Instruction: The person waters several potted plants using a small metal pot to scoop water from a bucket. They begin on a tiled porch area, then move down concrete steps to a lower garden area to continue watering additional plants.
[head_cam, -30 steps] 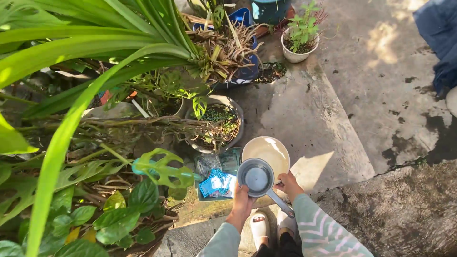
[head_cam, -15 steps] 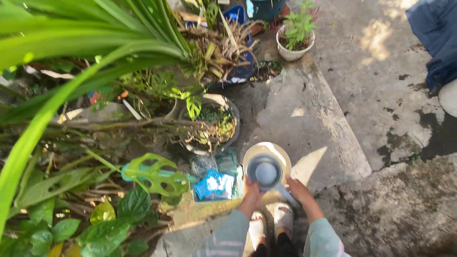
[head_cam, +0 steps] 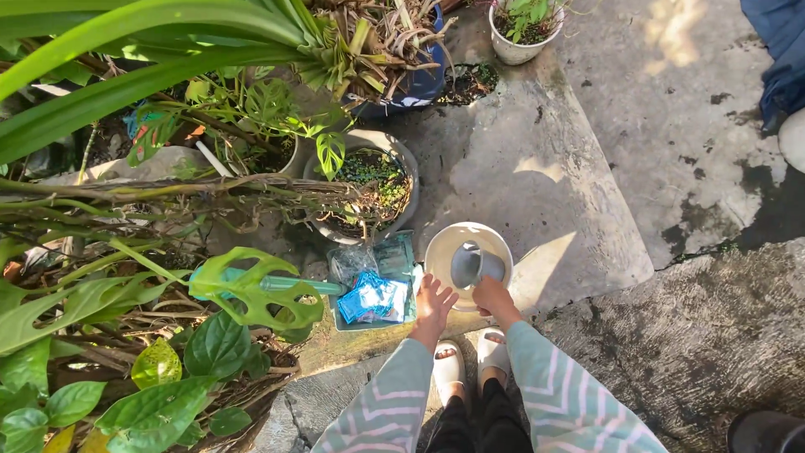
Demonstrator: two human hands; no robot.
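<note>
A cream round bucket (head_cam: pixel 495 242) stands on the concrete by my feet. Over its opening a grey dipper (head_cam: pixel 471 265) is tilted on its side, and my right hand (head_cam: pixel 493 296) holds its handle at the bucket's near rim. My left hand (head_cam: pixel 435 301) hovers with fingers spread beside the bucket's near left rim, holding nothing. Just left of that hand lies a clear tray with blue packets (head_cam: pixel 374 297).
A grey pot with small green plants (head_cam: pixel 373 180) stands behind the tray. Dense leaves and dry stems (head_cam: pixel 168 252) fill the left side. A white pot (head_cam: pixel 520 29) and a blue pot (head_cam: pixel 411 84) stand farther back. A raised concrete step (head_cam: pixel 671 335) runs to the right.
The dipper has tipped from upright over the bucket onto its side. My left hand has come off the dipper and opened. The view has moved closer to the ground.
</note>
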